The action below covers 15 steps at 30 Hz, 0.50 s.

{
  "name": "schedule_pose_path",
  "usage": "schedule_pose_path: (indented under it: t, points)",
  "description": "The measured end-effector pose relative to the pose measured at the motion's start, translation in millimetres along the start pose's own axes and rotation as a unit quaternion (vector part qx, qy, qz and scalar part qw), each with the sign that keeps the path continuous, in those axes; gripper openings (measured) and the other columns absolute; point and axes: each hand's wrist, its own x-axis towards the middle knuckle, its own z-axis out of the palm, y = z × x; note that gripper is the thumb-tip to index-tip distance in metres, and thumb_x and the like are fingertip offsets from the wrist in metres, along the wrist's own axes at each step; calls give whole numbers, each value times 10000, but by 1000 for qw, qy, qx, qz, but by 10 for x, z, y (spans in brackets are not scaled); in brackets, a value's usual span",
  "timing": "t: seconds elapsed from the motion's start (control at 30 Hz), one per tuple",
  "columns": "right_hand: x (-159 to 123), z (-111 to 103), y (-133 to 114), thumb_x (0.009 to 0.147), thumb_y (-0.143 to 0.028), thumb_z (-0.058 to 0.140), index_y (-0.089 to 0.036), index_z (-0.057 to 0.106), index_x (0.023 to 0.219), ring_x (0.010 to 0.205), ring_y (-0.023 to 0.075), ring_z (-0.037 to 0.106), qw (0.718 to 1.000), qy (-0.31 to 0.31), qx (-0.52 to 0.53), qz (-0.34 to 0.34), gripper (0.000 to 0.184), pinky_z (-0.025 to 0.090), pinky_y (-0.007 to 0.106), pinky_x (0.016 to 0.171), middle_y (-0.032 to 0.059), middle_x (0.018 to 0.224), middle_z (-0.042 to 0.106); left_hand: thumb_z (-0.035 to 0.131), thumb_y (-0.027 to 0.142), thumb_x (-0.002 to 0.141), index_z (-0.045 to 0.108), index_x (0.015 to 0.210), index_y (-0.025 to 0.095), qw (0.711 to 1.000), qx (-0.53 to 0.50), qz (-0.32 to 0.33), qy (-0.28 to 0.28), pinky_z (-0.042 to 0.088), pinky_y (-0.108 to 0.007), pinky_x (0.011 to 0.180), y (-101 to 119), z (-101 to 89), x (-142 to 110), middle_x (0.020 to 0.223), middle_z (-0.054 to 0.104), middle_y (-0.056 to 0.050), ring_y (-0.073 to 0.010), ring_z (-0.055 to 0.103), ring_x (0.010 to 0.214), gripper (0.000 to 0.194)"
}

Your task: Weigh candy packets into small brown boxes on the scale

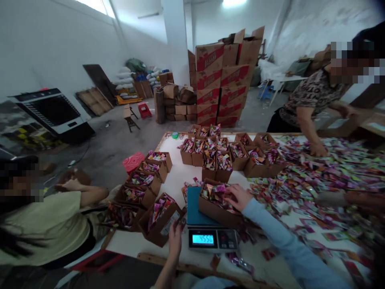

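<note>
My right hand (pixel 238 197), in a light blue sleeve, reaches over a cardboard box (pixel 221 210) filled with small colourful packets (pixel 215 192). Its fingers are apart and curved, with the tips at the packets. That box rests on the teal plate of a digital scale (pixel 213 239), whose lit display looks like 4550. Beside the scale, my left hand (pixel 175 239) has its fingers stretched out against the right side of another cardboard box (pixel 159 220). This second box looks tilted, holds packets too, and carries a white label.
Filled boxes (pixel 216 172) stand grouped behind the scale, with another row (pixel 147 180) at left. Loose packets (pixel 300 176) cover the table's right side. One co-worker (pixel 315 96) reaches into them; another person (pixel 48 224) sits at left. A blurred hand (pixel 331 198) enters from the right.
</note>
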Motion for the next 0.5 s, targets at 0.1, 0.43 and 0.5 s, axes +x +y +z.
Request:
schedule_pose_path:
  t: [0.1, 0.43, 0.5]
  points:
    - [233, 106, -166, 628, -397, 687, -106, 486, 1243, 1069, 330, 486, 986, -143, -81, -22, 708, 441, 454, 865, 202, 1173, 534, 409, 369, 809, 407, 1295, 144, 988, 8, 149, -26, 255, -352, 1092, 674, 279, 61, 1380, 438, -140, -233, 355, 1308, 536]
    - [238, 430, -389, 700, -330, 614, -155, 460, 1236, 1048, 341, 488, 965, -186, -143, -117, 585, 516, 442, 711, 186, 1180, 532, 324, 333, 878, 447, 1308, 176, 931, 188, 300, -83, 167, -438, 1125, 1260, 886, 202, 1379, 447, -113, -223, 300, 1328, 474]
    - [201, 468, -356, 706, -356, 603, -172, 496, 1189, 1076, 362, 468, 964, -176, -142, -141, 528, 515, 441, 675, 193, 1190, 527, 285, 308, 887, 448, 1304, 173, 927, 199, 305, -86, 197, -455, 1114, 1209, 866, 218, 1350, 479, -117, -218, 334, 1307, 467]
